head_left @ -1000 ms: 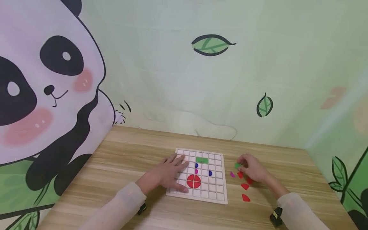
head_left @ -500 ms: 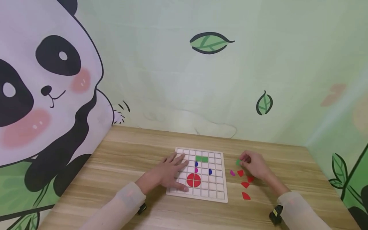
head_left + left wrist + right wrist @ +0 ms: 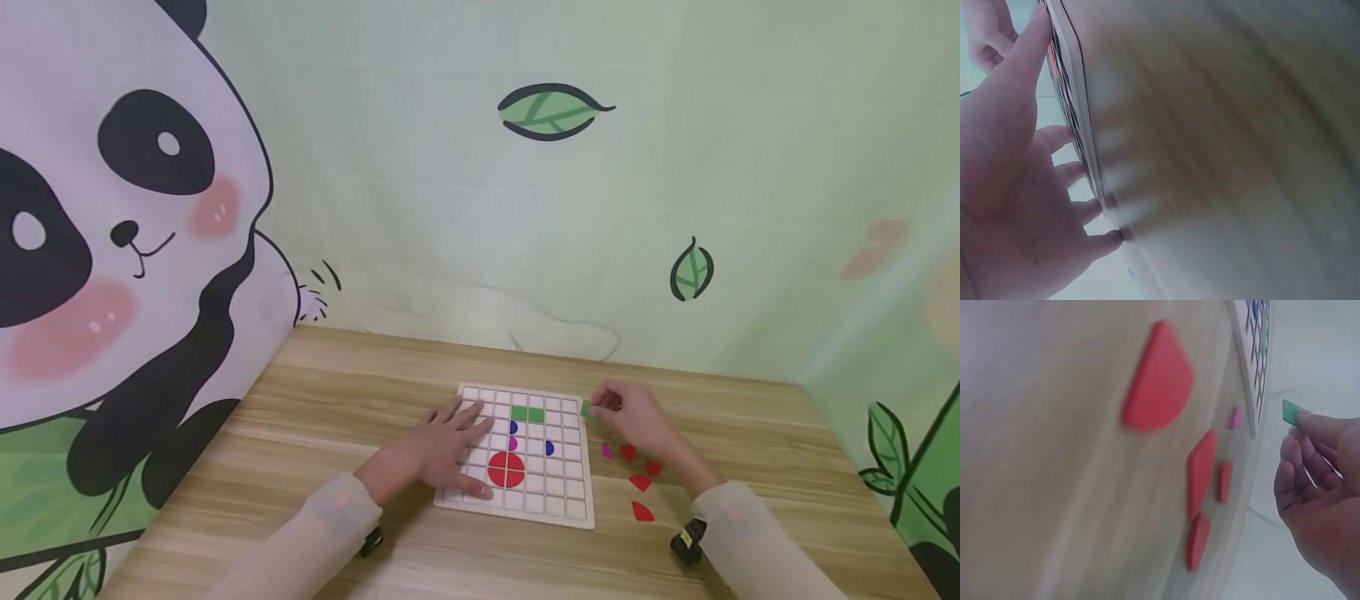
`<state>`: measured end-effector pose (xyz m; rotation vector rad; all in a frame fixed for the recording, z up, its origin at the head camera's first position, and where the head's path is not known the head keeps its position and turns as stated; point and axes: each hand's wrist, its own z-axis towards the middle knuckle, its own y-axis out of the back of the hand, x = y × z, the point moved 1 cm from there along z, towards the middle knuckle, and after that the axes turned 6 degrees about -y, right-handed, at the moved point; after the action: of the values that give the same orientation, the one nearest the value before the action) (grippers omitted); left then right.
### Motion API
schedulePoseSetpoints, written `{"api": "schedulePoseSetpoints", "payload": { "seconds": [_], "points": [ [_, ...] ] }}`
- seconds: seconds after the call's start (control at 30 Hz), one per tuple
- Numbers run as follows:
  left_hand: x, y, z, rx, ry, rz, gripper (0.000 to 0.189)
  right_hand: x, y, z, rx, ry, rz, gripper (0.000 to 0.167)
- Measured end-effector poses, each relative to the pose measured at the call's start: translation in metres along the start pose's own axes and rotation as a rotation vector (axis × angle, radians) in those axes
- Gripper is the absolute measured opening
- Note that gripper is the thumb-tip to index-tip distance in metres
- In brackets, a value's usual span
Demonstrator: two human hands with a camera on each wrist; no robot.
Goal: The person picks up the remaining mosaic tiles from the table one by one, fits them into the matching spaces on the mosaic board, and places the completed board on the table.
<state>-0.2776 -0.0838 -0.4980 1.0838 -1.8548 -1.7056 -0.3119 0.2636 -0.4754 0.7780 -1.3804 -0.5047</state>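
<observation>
A wood-grained table (image 3: 360, 354) meets a pale green far wall (image 3: 420, 200) printed with two outlined leaves (image 3: 551, 112); a large cartoon panda (image 3: 172, 292) fills the left, leafy print (image 3: 885, 450) covers the near right, a pale streak (image 3: 877, 287) slanting above it

A pale brown wood-grained table (image 3: 360, 367) fills the lower part of the head view. Directly on it lie a white, square, gridded board (image 3: 557, 489) at lower centre and, at lower right, four flat red rounded wedges (image 3: 642, 511) and one flat magenta piece (image 3: 607, 451).
</observation>
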Motion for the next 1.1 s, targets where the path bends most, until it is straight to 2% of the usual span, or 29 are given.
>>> {"api": "schedulePoseSetpoints", "payload": {
  "seconds": [0.27,0.57,0.83,1.1],
  "points": [
    [-0.001,0.002,-0.001,0.003,-0.001,-0.01,0.118,0.018,-0.014,0.016,-0.006,-0.004,0.002,0.005],
    [-0.001,0.002,-0.001,0.005,0.004,-0.004,0.118,0.033,-0.028,0.027,0.01,0.04,0.016,0.007],
    [-0.001,0.003,-0.001,0.022,0.002,-0.001,0.117,0.035,-0.033,0.033,0.072,0.074,-0.012,0.005],
    [-0.001,0.002,-0.002,0.008,0.003,-0.025,0.117,0.031,-0.037,0.039,0.118,0.044,-0.05,0.008]
  ]
}}
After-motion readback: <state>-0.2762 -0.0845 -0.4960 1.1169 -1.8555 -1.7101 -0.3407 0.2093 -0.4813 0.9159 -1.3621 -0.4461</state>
